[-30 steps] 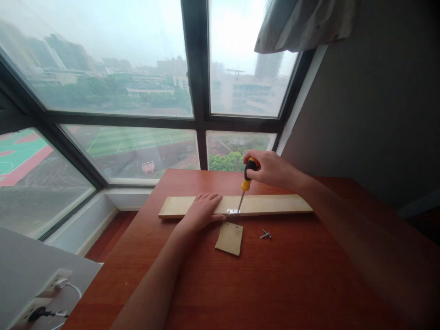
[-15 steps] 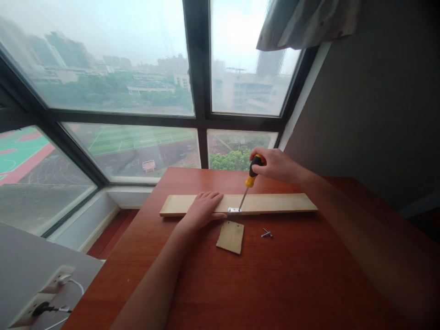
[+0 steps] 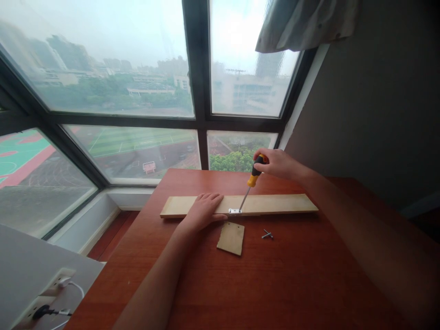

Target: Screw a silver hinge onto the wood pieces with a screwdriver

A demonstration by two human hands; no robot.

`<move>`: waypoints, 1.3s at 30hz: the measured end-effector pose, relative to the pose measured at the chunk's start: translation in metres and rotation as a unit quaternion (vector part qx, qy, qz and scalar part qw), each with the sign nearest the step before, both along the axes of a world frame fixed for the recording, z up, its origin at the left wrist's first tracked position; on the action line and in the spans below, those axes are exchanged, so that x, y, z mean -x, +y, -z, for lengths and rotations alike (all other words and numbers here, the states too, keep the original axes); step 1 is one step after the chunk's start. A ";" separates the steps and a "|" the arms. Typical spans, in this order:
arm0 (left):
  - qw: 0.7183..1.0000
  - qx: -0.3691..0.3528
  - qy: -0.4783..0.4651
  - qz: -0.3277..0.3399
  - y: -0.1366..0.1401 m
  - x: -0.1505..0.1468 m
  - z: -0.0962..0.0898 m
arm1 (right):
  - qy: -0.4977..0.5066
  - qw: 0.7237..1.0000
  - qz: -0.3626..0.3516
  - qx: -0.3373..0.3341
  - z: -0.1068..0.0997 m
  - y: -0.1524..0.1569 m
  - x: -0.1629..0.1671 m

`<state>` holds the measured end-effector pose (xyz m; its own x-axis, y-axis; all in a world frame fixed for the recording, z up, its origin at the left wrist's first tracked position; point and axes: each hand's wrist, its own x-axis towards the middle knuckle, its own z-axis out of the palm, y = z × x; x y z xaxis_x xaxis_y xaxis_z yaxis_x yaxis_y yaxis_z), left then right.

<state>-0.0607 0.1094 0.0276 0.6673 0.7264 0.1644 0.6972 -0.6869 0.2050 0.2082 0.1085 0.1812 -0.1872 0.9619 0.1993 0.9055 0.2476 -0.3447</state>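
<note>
A long pale wooden board (image 3: pixel 275 203) lies crosswise on the table. My left hand (image 3: pixel 202 211) holds it down left of centre, fingers over its top face and thumb along the near edge. Just right of that thumb, a small silver metal hinge or bracket (image 3: pixel 235 211) sits at the board's near edge. My right hand (image 3: pixel 277 162) is closed round the black and yellow handle of a screwdriver (image 3: pixel 252 181). The tool leans to the right, its tip at the right end of the metal piece. Whether a screw is under the tip is too small to tell.
On the reddish-brown table (image 3: pixel 275 284), nearer to me, lie a small thin wooden piece (image 3: pixel 231 239) with two holes and a few loose screws (image 3: pixel 267 234). Windows (image 3: pixel 130 151) stand behind the table. Plugged wall sockets (image 3: pixel 43 311) are at lower left.
The screwdriver handle and my right hand have shifted slightly to the right, so the tool leans a little more. My left hand and the board keep their places.
</note>
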 end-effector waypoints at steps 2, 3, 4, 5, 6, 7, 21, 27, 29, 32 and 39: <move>1.000 -0.001 -0.001 0.000 0.000 0.000 0.000 | -0.006 1.000 0.004 0.001 0.001 0.002 -0.002; 1.000 -0.001 -0.002 -0.001 0.000 0.000 0.001 | -0.009 1.000 0.008 0.002 0.002 0.003 -0.003; 1.000 -0.001 -0.001 -0.001 0.000 0.000 0.001 | -0.012 1.000 0.011 0.003 0.002 0.004 -0.004; 1.000 -0.001 -0.001 -0.002 0.001 0.000 0.001 | -0.016 1.000 0.015 0.004 0.004 0.005 -0.006; 1.000 -0.001 -0.001 -0.001 0.001 0.001 0.002 | -0.019 1.000 0.017 0.005 0.005 0.006 -0.008; 1.000 -0.001 -0.001 0.000 0.001 0.001 0.002 | -0.022 1.000 0.019 0.007 0.007 0.008 -0.010; 1.000 0.001 0.006 0.000 0.002 0.001 0.002 | -0.185 0.974 0.048 -0.122 -0.001 -0.016 0.017; 1.000 -0.004 0.008 0.003 0.005 0.001 0.005 | -0.166 0.974 0.049 -0.143 -0.001 -0.026 0.045; 1.000 -0.005 0.007 0.001 0.005 0.001 0.005 | -0.149 0.975 0.051 -0.158 0.004 -0.028 0.049; 1.000 -0.004 0.007 -0.002 0.004 0.001 0.004 | -0.123 0.974 0.053 -0.180 0.011 -0.031 0.052; 1.000 -0.005 0.007 0.002 0.003 0.002 0.004 | -0.081 0.969 0.065 -0.225 0.021 -0.040 0.054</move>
<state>-0.0625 0.1128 0.0236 0.6720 0.7226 0.1620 0.6977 -0.6911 0.1886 0.1545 0.0683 0.1600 -0.1346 0.8019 0.5822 0.9721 0.2209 -0.0795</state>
